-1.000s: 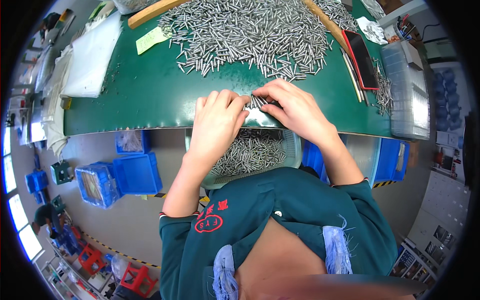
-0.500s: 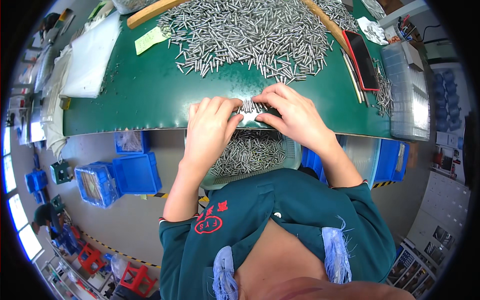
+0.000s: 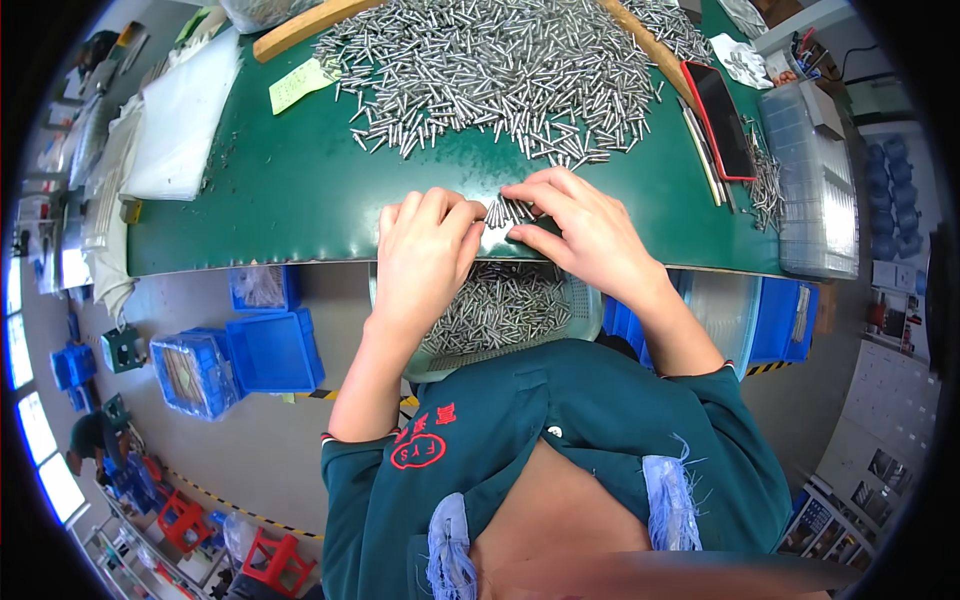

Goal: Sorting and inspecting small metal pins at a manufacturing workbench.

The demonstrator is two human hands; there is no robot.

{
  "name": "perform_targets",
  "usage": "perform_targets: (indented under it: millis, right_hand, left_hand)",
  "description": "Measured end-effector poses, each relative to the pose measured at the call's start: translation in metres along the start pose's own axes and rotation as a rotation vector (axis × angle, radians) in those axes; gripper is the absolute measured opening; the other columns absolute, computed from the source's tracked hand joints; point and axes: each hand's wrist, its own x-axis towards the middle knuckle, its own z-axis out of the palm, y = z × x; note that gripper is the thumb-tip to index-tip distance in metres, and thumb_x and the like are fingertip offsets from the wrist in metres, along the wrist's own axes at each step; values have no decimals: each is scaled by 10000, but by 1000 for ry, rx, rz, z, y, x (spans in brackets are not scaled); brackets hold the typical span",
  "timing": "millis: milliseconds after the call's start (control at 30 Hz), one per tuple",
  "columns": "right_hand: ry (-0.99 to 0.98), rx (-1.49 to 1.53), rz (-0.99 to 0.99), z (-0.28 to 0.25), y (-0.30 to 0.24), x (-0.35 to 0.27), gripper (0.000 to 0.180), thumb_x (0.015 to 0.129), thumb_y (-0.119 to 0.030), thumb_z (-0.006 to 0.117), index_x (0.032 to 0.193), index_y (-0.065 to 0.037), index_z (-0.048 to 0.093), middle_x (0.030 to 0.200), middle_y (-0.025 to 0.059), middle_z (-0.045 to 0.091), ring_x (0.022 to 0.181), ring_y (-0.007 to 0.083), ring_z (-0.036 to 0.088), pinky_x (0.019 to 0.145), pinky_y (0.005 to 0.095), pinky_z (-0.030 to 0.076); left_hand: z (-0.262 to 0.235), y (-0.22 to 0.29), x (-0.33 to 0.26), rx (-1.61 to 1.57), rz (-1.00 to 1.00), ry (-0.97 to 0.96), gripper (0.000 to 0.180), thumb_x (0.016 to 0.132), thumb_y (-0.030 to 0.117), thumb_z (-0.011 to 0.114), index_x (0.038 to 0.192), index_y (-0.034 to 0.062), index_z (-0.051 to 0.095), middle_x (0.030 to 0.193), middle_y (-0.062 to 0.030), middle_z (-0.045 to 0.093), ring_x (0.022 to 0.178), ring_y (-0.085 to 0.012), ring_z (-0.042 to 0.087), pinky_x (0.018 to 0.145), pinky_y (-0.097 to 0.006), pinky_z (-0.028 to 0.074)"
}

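Note:
A small bunch of slim silvery metal pins [image 3: 507,212] is fanned out just above the front edge of the green table. My right hand [image 3: 590,228] grips the bunch from the right, with its thumb below and fingers above. On the other side, my left hand [image 3: 425,255] has thumb and forefinger drawn together by the pin ends; whether a pin sits between them is hidden. Beyond both hands spreads a big heap of similar pins [image 3: 500,75]. Below the table edge, a pale green basket [image 3: 585,305] holds many more.
Wooden bars [image 3: 315,27] flank the heap, with a yellow-green note [image 3: 300,85] at its left. A red-edged phone [image 3: 720,120] and clear plastic boxes [image 3: 815,190] lie to the right. White sheets [image 3: 185,120] lie on the left. Blue bins [image 3: 275,348] stand below.
My left hand has drawn slightly left from the bunch, and its thumb has closed toward the forefinger. The pins sit a little further right in my right hand.

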Motion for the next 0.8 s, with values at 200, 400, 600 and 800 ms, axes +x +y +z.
perform_targets:
  millis: [200,400,600,800]
  right_hand:
    - [83,-44,-28,2,3,8,195,906,-196,630,1078,-108,654,970,49,609,829,255,655,684,386,526]
    - [114,-147,-79,6,10,13,176,878,-161,664,1049,-137,695,962,13,642,757,219,665,642,330,537]
    - [130,-156,-135,7,10,15,194,845,-159,655,1036,-158,691,930,8,627,735,220,670,611,354,543]
    - [117,-65,-99,1,13,16,134,858,-134,677,988,-105,675,896,58,675,734,243,676,631,341,547]
  left_hand:
    - [4,2,1,3,5,32,143,817,170,692,946,124,655,906,-6,569,861,-210,543,788,-377,391]
    - [10,-1,1,2,-3,68,122,817,155,690,929,131,649,906,-12,575,843,-210,548,770,-368,389]
    - [17,0,3,-172,-48,167,113,836,131,680,944,113,651,935,-25,601,865,-216,574,762,-359,394]
    - [20,2,2,-312,-105,138,243,834,92,699,1066,67,633,954,-46,645,828,-194,613,792,-334,432]
